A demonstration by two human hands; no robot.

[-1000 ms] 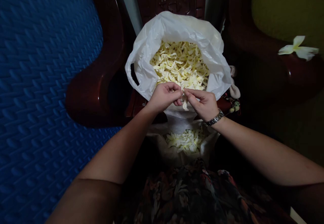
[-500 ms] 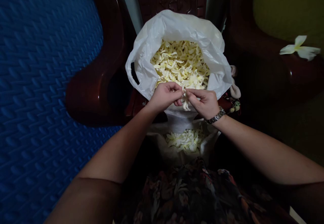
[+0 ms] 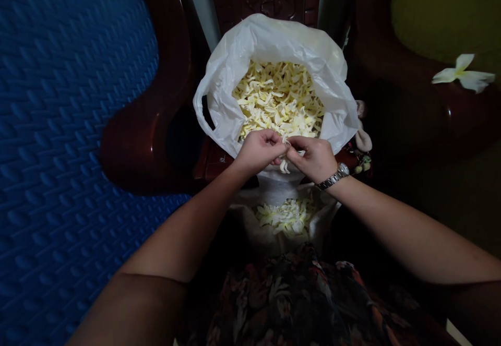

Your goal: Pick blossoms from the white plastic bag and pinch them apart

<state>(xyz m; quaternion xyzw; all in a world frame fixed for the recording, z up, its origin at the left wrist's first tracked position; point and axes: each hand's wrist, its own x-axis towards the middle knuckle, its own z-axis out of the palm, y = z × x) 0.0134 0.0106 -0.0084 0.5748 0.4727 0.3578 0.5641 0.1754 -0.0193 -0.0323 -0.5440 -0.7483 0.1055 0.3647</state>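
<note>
My left hand (image 3: pixel 259 150) and my right hand (image 3: pixel 313 157) meet at the near rim of a white plastic bag (image 3: pixel 336 111), fingertips pinched together. Between them is a small white flower (image 3: pixel 285 165), its petals hanging down below the fingers; most of it is hidden by them. Both hands are closed on it. Behind the hands, the bag stands wide with many loose pale yellow-white flowers (image 3: pixel 277 95) inside. Below the hands a second pale bag (image 3: pixel 319 226) holds more open white flowers (image 3: pixel 289 218). A metal watch (image 3: pixel 334 178) is on my right wrist.
The bag sits on a dark red carved wooden chair (image 3: pixel 129 145). A single white flower (image 3: pixel 464 74) lies on the armrest at right. Small trinkets (image 3: pixel 363 145) hang beside the bag. Blue textured matting (image 3: pixel 70 127) covers the left; patterned dark cloth (image 3: pixel 289 299) is in my lap.
My hands have come closer together, with the fingertips now touching around the flower. The flower's hanging petals have shifted slightly left. The bags and the flower on the armrest stay put.
</note>
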